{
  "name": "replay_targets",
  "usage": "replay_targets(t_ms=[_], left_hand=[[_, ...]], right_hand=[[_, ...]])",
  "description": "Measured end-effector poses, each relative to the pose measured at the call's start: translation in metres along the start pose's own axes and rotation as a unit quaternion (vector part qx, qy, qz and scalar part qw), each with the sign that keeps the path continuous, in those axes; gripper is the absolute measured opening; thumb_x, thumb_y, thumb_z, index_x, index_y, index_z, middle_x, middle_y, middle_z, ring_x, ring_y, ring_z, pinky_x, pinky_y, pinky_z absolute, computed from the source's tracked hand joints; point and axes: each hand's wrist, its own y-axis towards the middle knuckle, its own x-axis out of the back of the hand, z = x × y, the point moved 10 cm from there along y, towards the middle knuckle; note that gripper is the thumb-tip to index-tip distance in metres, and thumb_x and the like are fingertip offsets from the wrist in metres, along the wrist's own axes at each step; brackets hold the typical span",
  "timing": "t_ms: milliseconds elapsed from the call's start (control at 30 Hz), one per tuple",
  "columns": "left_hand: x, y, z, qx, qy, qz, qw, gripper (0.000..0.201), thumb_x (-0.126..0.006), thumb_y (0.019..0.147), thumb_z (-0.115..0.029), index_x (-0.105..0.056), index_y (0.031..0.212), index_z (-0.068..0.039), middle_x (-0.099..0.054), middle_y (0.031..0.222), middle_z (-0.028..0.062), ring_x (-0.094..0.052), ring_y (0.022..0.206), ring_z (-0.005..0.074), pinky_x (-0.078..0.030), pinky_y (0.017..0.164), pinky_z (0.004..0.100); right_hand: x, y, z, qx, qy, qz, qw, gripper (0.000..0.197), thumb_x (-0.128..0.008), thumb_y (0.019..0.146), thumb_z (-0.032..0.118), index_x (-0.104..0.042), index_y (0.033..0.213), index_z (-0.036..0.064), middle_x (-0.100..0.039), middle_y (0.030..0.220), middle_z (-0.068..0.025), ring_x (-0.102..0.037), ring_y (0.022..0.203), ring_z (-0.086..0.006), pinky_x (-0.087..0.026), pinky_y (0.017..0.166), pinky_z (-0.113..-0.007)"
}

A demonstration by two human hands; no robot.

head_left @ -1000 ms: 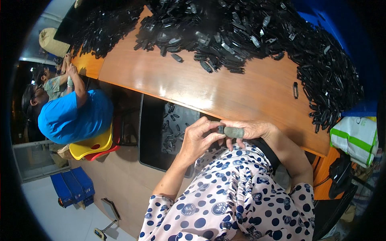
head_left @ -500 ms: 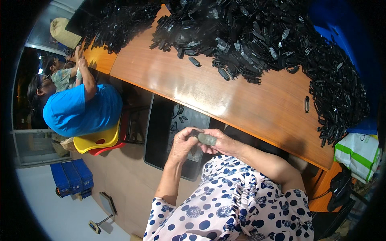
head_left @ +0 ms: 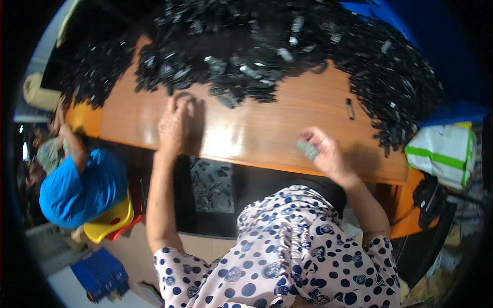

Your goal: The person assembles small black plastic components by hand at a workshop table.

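Observation:
My left hand (head_left: 174, 123) reaches over the table to the front edge of a big heap of small black plastic parts (head_left: 215, 46). Beside its fingertips is a dark part (head_left: 184, 95); blur hides whether the fingers grip it. My right hand (head_left: 331, 158) is above the table's near side, closed round a grey-green ribbed oblong piece (head_left: 308, 150). One end of that piece sticks out past the fingers. A single slim black part (head_left: 350, 109) lies apart on the wood, left of the heap's right arm.
The brown table (head_left: 272, 133) spans the view. Below its edge, a black tray (head_left: 215, 223) contains loose black parts. A white-and-green bag (head_left: 441, 154) sits at right, near a black device (head_left: 429, 200). At left a person in blue (head_left: 82, 187) sits on a yellow chair (head_left: 110, 226).
My hands, together at the ribbed piece before, have parted. The left has gone forward and left to the heap; the right has moved right with the piece. The view has also shifted.

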Motion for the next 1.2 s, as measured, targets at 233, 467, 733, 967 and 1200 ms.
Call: replay_targets(t_ms=[233, 467, 733, 967, 1200], left_hand=[[-0.047, 0.042, 0.025, -0.024, 0.111, 0.117, 0.987, 0.03, -0.05, 0.086, -0.004, -0.057, 0.113, -0.015, -0.053, 0.119, 0.0093, -0.06, 0.093, 0.0345, -0.049, 0.08, 0.0434], [-0.081, -0.005, 0.003, 0.242, -0.685, 0.116, 0.678, 0.036, -0.053, 0.095, -0.026, -0.051, 0.125, -0.005, -0.062, 0.104, 0.0101, -0.061, 0.076, 0.0133, -0.046, 0.057, 0.022], [-0.08, -0.031, -0.144, 0.205, -0.699, 0.14, 0.67, 0.03, -0.057, 0.092, -0.013, -0.051, 0.121, -0.008, -0.063, 0.102, 0.0064, -0.058, 0.072, 0.0095, -0.047, 0.06, 0.0192], [-0.089, -0.052, -0.213, 0.145, -0.654, 0.211, 0.712, 0.022, -0.058, 0.091, -0.009, -0.055, 0.112, -0.005, -0.06, 0.093, 0.0005, -0.056, 0.079, 0.0056, -0.046, 0.067, 0.0193], [-0.088, -0.051, -0.224, 0.089, -0.588, 0.183, 0.783, 0.03, -0.061, 0.091, -0.015, -0.057, 0.119, -0.005, -0.061, 0.096, 0.0001, -0.058, 0.08, 0.0066, -0.048, 0.068, 0.0199]], right_hand=[[0.136, 0.019, 0.006, -0.014, -0.417, -0.161, 0.894, 0.023, -0.058, 0.084, 0.006, -0.052, 0.105, -0.0015, -0.053, 0.095, -0.019, -0.057, 0.092, -0.0353, -0.049, 0.074, -0.042], [0.147, 0.041, -0.031, 0.023, -0.223, -0.128, 0.966, 0.031, -0.059, 0.085, 0.007, -0.052, 0.115, 0.0023, -0.06, 0.087, -0.0074, -0.06, 0.079, -0.0225, -0.049, 0.067, -0.032], [0.082, 0.021, -0.044, 0.012, 0.442, 0.042, 0.896, 0.029, -0.063, 0.084, 0.004, -0.057, 0.112, 0.0076, -0.062, 0.094, 0.0038, -0.052, 0.073, 0.0019, -0.037, 0.051, -0.013], [0.048, 0.004, -0.031, 0.018, 0.529, 0.11, 0.841, 0.034, -0.064, 0.083, 0.005, -0.054, 0.115, 0.0077, -0.063, 0.095, -0.0035, -0.057, 0.075, -0.0066, -0.042, 0.052, -0.017], [0.046, -0.017, 0.004, -0.006, 0.601, 0.089, 0.794, 0.043, -0.06, 0.088, 0.013, -0.044, 0.127, 0.0064, -0.062, 0.102, -0.0108, -0.064, 0.091, -0.0209, -0.05, 0.061, -0.024]])
